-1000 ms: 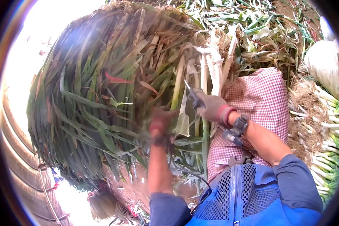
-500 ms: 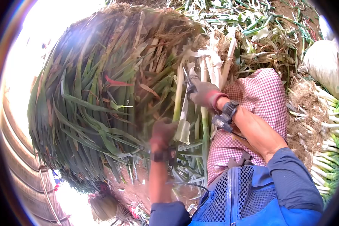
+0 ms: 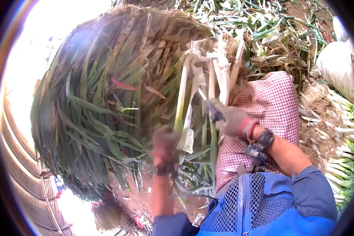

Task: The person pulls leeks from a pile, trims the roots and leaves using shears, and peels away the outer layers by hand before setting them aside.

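My gloved left hand is closed round the lower, green part of a green onion. Its pale shaft and root end point up, away from me. Just right of that stalk hangs a loose strip of pale outer skin. A small knife with a dark handle is in my gloved right hand, its blade angled up and left. More pale stalks lie beyond the knife. Both hands are slightly blurred, and the left fingers are partly hidden.
A big heap of unpeeled green onions fills the left side. Red checked cloth covers something at my right. Trimmed green onions line the far right, below a white sack. Leaf scraps lie at the back.
My right hand has drawn the knife right and toward me, away from the held green onion. My left hand has shifted slightly left, and the stalk's root end shows more fully.
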`<action>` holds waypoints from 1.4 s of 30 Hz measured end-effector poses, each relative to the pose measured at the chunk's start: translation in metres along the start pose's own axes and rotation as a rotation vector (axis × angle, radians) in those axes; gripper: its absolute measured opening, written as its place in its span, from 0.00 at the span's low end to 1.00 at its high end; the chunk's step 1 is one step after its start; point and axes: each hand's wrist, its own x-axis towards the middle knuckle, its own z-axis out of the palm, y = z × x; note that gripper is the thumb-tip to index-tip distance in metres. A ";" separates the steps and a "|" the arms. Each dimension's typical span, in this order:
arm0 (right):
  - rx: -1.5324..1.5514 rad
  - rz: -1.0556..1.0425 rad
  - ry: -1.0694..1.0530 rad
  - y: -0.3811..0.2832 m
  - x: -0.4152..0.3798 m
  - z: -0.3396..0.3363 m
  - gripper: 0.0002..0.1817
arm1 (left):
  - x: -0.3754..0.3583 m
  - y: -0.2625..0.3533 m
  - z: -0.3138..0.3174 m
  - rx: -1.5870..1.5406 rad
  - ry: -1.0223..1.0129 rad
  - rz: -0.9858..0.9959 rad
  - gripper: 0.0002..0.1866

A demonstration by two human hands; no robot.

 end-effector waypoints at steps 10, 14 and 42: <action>-0.003 -0.042 0.314 -0.004 0.078 -0.009 0.44 | -0.023 -0.045 0.038 -0.046 -0.030 -0.031 0.14; 0.015 -0.061 0.278 -0.004 0.096 -0.004 0.37 | -0.031 -0.039 0.047 0.035 -0.012 -0.055 0.15; -0.065 -0.139 -0.142 -0.003 0.014 0.004 0.49 | -0.040 0.040 -0.022 -0.463 0.000 -0.235 0.11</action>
